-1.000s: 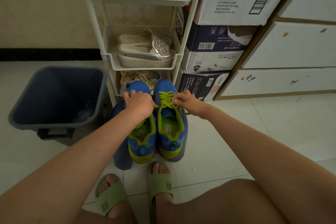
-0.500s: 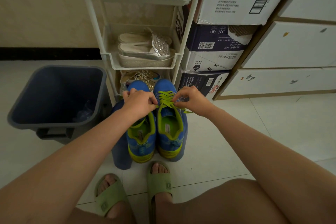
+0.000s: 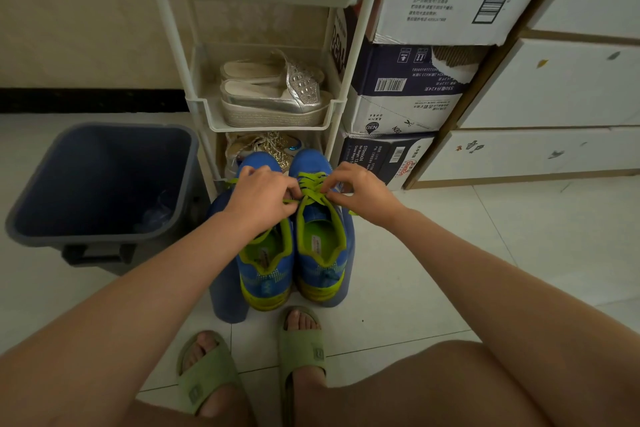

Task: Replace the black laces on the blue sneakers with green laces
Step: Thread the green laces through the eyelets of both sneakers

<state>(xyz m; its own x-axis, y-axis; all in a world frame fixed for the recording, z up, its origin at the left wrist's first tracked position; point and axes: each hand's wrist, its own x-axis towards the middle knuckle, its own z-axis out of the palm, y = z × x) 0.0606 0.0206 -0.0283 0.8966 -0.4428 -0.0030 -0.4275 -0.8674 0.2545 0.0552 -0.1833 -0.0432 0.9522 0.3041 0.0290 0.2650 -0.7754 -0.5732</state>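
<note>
Two blue sneakers with lime-green lining stand side by side on a low blue stool [image 3: 225,291], toes pointing away from me. The right sneaker [image 3: 320,246] carries a green lace [image 3: 311,185] criss-crossed through its eyelets. My left hand [image 3: 259,196] pinches the lace's left end at the top eyelets. My right hand [image 3: 360,189] pinches the right end, thumb and fingers curled round it. The left sneaker [image 3: 266,263] lies partly under my left hand, so its lacing is hidden.
A dark grey bin [image 3: 100,184] stands to the left. Behind the sneakers is a white shoe rack [image 3: 266,114] holding silver sandals [image 3: 277,94]. Stacked cartons [image 3: 408,97] and white drawers [image 3: 547,149] fill the right. My feet in green slides [image 3: 301,340] rest on the tiled floor.
Both hands have drawn closer together over the right sneaker's upper eyelets, still pinching the green lace. My right hand has moved left and slightly up.
</note>
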